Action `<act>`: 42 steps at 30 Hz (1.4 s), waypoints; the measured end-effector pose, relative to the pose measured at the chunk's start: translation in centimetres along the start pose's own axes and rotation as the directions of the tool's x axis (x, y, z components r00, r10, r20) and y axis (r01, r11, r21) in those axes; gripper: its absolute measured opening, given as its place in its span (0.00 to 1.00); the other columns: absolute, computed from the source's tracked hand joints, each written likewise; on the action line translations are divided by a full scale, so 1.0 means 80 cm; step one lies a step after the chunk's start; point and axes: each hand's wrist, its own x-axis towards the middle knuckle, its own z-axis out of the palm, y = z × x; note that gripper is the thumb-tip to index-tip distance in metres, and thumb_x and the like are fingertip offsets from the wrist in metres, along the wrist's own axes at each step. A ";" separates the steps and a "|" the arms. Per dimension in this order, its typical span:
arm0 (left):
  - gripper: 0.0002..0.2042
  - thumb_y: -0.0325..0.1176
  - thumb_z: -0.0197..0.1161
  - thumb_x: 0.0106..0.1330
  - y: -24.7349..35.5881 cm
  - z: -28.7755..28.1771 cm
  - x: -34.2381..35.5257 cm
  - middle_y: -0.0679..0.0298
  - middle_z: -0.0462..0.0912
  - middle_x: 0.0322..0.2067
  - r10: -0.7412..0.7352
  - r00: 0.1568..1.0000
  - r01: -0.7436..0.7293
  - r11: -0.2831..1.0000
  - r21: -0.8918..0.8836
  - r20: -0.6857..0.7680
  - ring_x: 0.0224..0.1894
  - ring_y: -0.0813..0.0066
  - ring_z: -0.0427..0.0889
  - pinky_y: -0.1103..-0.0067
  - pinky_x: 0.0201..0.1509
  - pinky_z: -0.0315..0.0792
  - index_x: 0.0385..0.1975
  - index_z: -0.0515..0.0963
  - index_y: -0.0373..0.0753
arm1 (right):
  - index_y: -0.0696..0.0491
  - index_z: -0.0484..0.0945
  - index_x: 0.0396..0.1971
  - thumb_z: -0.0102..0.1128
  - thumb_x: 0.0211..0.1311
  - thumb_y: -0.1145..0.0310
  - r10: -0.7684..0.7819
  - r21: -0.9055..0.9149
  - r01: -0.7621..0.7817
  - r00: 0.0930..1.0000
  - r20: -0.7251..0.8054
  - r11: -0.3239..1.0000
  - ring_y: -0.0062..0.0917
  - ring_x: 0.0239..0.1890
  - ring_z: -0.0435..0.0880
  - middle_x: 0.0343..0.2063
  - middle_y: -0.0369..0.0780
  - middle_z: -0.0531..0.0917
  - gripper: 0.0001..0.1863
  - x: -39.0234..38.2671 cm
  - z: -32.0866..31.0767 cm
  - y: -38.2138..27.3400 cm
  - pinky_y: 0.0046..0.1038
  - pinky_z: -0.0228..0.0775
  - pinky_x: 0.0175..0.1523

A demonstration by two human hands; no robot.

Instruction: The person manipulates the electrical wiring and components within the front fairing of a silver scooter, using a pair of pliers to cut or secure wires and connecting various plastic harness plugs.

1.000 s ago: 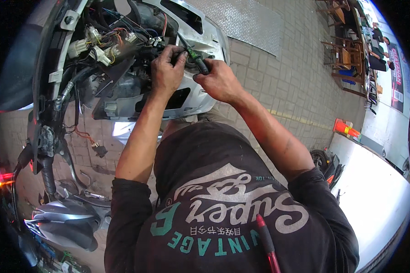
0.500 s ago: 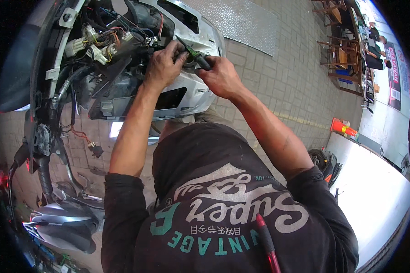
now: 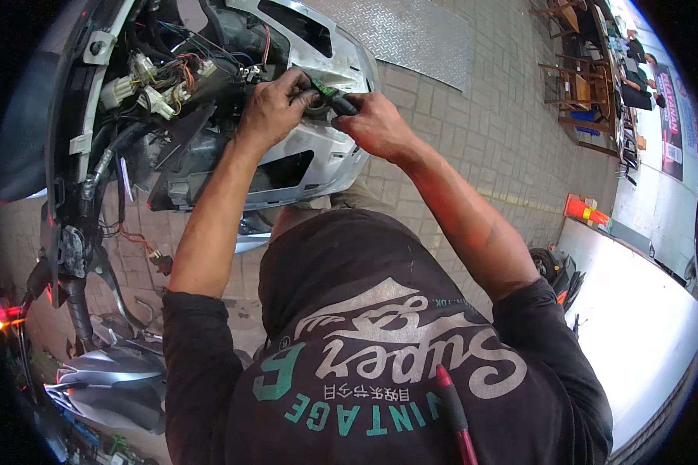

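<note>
My right hand (image 3: pixel 376 128) grips a green-and-black hand tool (image 3: pixel 335 98), its narrow front pointing up-left. Beside that front my left hand (image 3: pixel 275 112) has its fingers curled and pinched; what they hold is too small to make out. Both hands are over a silver motorbike body panel (image 3: pixel 326 66) with dark openings. Just left of them lie white wire connectors (image 3: pixel 157 101), thin coloured wires (image 3: pixel 209 43) and dark hoses inside the opened bodywork.
A handlebar (image 3: pixel 77 310) and grey scooter body (image 3: pixel 108 387) stand at lower left. A ridged steel plate (image 3: pixel 419 46) lies on the paving ahead. At right are wooden chairs (image 3: pixel 574 85), seated people (image 3: pixel 636 93), an orange cone (image 3: pixel 585 209) and a white panel (image 3: pixel 624 310).
Both hands have risen slightly in the picture, my left hand and forearm also shifting left. The right hand still grips the tool, and the left fingers stay by its front.
</note>
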 end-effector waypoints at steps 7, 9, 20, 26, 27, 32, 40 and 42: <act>0.12 0.35 0.65 0.53 -0.007 0.008 0.005 0.54 0.79 0.24 0.026 0.995 -0.020 0.997 0.068 -0.093 0.29 0.55 0.80 0.69 0.29 0.71 0.30 0.72 0.36 | 0.63 0.77 0.28 0.56 0.48 0.68 0.236 0.309 -0.195 0.966 -0.103 0.931 0.28 0.21 0.75 0.18 0.43 0.77 0.12 0.003 0.014 -0.007 0.31 0.67 0.28; 0.14 0.37 0.66 0.52 -0.009 0.004 0.001 0.54 0.79 0.23 -0.045 0.997 0.049 0.997 0.061 -0.058 0.29 0.56 0.80 0.69 0.29 0.72 0.31 0.72 0.35 | 0.64 0.76 0.26 0.56 0.49 0.70 0.434 0.572 -0.277 0.887 -0.156 0.772 0.28 0.22 0.76 0.20 0.43 0.78 0.11 0.016 0.034 0.012 0.31 0.68 0.27; 0.17 0.38 0.68 0.50 -0.003 0.018 -0.005 0.58 0.77 0.20 -0.049 0.981 0.059 0.997 0.048 -0.188 0.22 0.65 0.78 0.74 0.27 0.70 0.33 0.70 0.35 | 0.61 0.75 0.31 0.60 0.45 0.68 0.576 0.621 -0.149 0.580 -0.576 0.770 0.28 0.29 0.75 0.26 0.41 0.79 0.14 -0.021 -0.071 0.157 0.31 0.65 0.37; 0.08 0.28 0.57 0.55 -0.005 0.011 -0.012 0.53 0.77 0.23 -0.088 0.967 0.075 0.995 -0.062 -0.238 0.28 0.56 0.78 0.70 0.32 0.71 0.34 0.70 0.34 | 0.62 0.74 0.29 0.61 0.44 0.65 0.453 0.262 -0.376 0.812 -0.369 0.889 0.30 0.29 0.75 0.25 0.42 0.78 0.16 -0.033 -0.024 0.108 0.28 0.65 0.39; 0.08 0.27 0.55 0.55 -0.002 0.013 -0.012 0.50 0.77 0.23 -0.075 0.965 0.056 0.995 -0.081 -0.251 0.29 0.51 0.78 0.68 0.33 0.71 0.34 0.70 0.33 | 0.61 0.75 0.30 0.60 0.43 0.65 0.429 0.196 -0.383 0.834 -0.346 0.903 0.30 0.29 0.75 0.23 0.43 0.78 0.16 -0.030 -0.022 0.107 0.28 0.65 0.39; 0.06 0.22 0.48 0.56 -0.018 0.028 -0.030 0.68 0.73 0.25 -0.340 0.814 0.095 0.878 -0.469 -0.471 0.24 0.81 0.71 0.82 0.27 0.66 0.32 0.69 0.34 | 0.54 0.76 0.37 0.61 0.43 0.57 -0.171 -0.363 0.003 0.885 -0.433 0.932 0.45 0.58 0.62 0.44 0.47 0.75 0.22 0.013 0.004 0.084 0.41 0.54 0.59; 0.05 0.22 0.49 0.57 0.001 0.030 -0.050 0.72 0.63 0.18 -0.504 0.704 0.006 0.709 -0.705 -0.501 0.16 0.87 0.59 0.88 0.17 0.54 0.32 0.67 0.39 | 0.51 0.75 0.34 0.59 0.47 0.49 -0.459 -0.522 0.258 0.836 -0.301 0.813 0.42 0.60 0.60 0.45 0.45 0.73 0.22 0.077 0.035 0.030 0.56 0.39 0.59; 0.05 0.22 0.49 0.57 0.006 0.029 -0.053 0.72 0.63 0.17 -0.525 0.690 0.001 0.688 -0.725 -0.498 0.16 0.87 0.59 0.87 0.18 0.55 0.32 0.67 0.39 | 0.52 0.75 0.34 0.55 0.50 0.48 -0.413 -0.491 0.249 0.873 -0.260 0.835 0.41 0.60 0.60 0.44 0.45 0.74 0.21 0.076 0.034 0.033 0.59 0.35 0.60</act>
